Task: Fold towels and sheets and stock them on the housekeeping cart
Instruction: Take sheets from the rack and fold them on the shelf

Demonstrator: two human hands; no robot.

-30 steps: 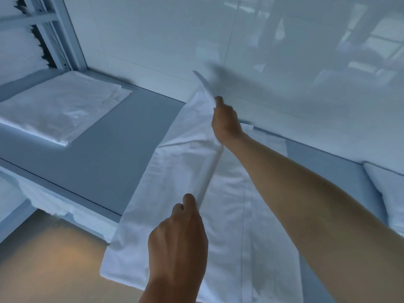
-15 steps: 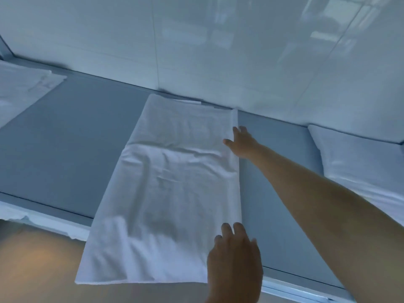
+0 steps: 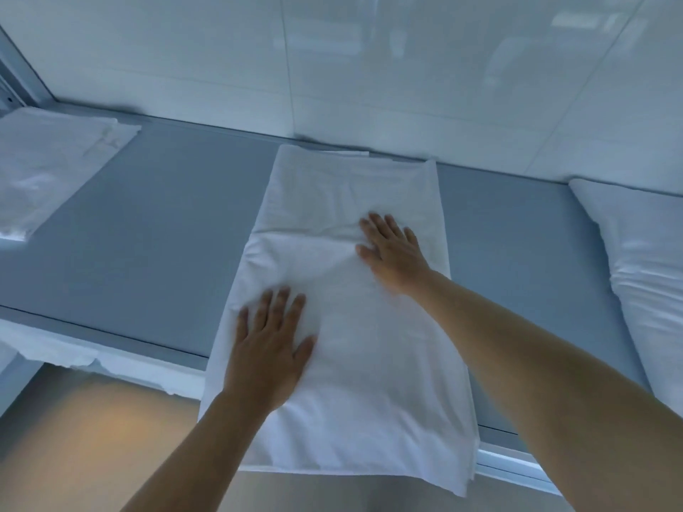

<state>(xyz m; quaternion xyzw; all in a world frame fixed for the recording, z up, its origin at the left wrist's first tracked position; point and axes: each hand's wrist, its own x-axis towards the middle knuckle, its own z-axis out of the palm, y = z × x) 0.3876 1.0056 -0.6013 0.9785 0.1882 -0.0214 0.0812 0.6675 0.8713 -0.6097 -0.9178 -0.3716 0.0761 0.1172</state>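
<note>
i see the folded sheet (image 3: pixel 343 327) on the grey counter (image 3: pixel 148 234), overhanging its near edge. my left hand (image 3: pixel 269 345) and right hand (image 3: pixel 391 253) press it flat-fingered. another folded linen (image 3: pixel 48 168) lies left, a pillow (image 3: pixel 643 275) right.

Both forearms and hands (image 3: pixel 268 349) are bare, no sleeves.

— What sort of room is this?
— A linen or housekeeping room. A long grey shelf (image 3: pixel 155 230) runs along a glossy white panelled wall (image 3: pixel 369 61).
— What's on it?
— Folded white linen (image 3: pixel 55 160) at ten o'clock, a white pillow (image 3: pixel 643 253) at three o'clock, and a metal rack post (image 3: pixel 20 68) at eleven.
</note>
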